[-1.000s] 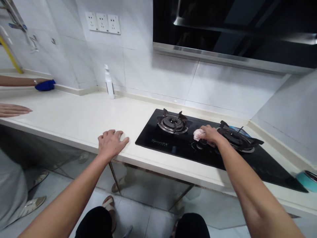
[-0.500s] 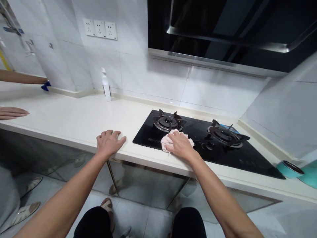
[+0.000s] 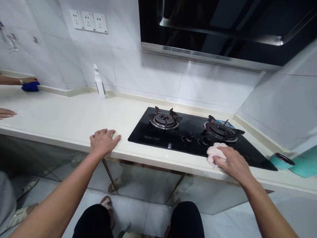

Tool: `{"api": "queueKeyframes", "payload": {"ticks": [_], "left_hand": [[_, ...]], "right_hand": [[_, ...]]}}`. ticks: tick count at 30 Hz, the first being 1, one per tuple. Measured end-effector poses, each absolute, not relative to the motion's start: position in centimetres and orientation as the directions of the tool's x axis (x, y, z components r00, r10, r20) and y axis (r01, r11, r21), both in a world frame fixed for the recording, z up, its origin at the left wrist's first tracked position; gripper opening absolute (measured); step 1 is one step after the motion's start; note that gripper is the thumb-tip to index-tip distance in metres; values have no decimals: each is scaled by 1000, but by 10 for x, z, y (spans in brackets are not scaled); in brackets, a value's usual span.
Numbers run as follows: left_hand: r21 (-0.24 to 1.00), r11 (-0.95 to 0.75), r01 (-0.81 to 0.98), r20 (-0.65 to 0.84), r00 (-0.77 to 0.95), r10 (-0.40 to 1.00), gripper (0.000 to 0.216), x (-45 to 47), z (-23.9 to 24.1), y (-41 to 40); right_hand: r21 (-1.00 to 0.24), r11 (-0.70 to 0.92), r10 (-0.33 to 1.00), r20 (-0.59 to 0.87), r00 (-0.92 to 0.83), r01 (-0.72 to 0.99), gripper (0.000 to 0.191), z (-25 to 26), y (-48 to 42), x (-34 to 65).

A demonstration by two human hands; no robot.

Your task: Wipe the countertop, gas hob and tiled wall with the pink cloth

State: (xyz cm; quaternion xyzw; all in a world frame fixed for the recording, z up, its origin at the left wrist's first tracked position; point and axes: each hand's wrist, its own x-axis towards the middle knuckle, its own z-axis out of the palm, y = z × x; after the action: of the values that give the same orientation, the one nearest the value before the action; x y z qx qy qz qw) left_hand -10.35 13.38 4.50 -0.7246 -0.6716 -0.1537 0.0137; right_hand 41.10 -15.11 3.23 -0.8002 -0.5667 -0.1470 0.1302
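Right hand (image 3: 234,164): fingers (image 3: 220,160) curled and clamped on a pale pink cloth (image 3: 214,152), bunched under them. The cloth sits lower right of centre, on the front edge of the black hob (image 3: 148,132), where the glass meets the table (image 3: 61,115). It is just in front of the right burner (image 3: 220,130). Knobs (image 3: 190,136) lie left of the cloth, apart from it.

Left hand (image 3: 102,142): fingers (image 3: 109,133) spread apart, palm down, flat on the table's front edge, left of centre. Holds nothing. Near the hob's left corner, not touching it.

Left burner (image 3: 164,119) mid-frame, bare. Hood (image 3: 223,23) above, upper right. White spray bottle (image 3: 99,82) upright against the wall tiles (label unreadable). Three sockets (image 3: 88,21) upper left. Teal tub (image 3: 282,161) at the right edge, on the table, well apart from the cloth.

Far left: another person's hand (image 3: 28,81) on a blue cloth (image 3: 30,87) at the wall. Their second hand (image 3: 6,113) lies flat on the table.
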Motion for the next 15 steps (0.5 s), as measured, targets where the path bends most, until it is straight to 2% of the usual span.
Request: {"api": "queueKeyframes", "payload": {"ticks": [3,7,11,15], "left_hand": [[181,-96,979,247,50,968,64,-103,44,133],[177,-106,978,261,57,964,63,-100,44,130],[184,-114,976,279,59,959,62,-98,43,129],[190,-146,971,304,83,949,57,-98,41,127]], "right_hand": [[12,-501,815,345,466,865,62,30,-160,439],[99,-518,820,341,460,850,63,24,-164,429],[171,-410,855,414,313,896,57,16,-156,374],[135,-160,912,400,94,978,49,18,-115,302]]}}
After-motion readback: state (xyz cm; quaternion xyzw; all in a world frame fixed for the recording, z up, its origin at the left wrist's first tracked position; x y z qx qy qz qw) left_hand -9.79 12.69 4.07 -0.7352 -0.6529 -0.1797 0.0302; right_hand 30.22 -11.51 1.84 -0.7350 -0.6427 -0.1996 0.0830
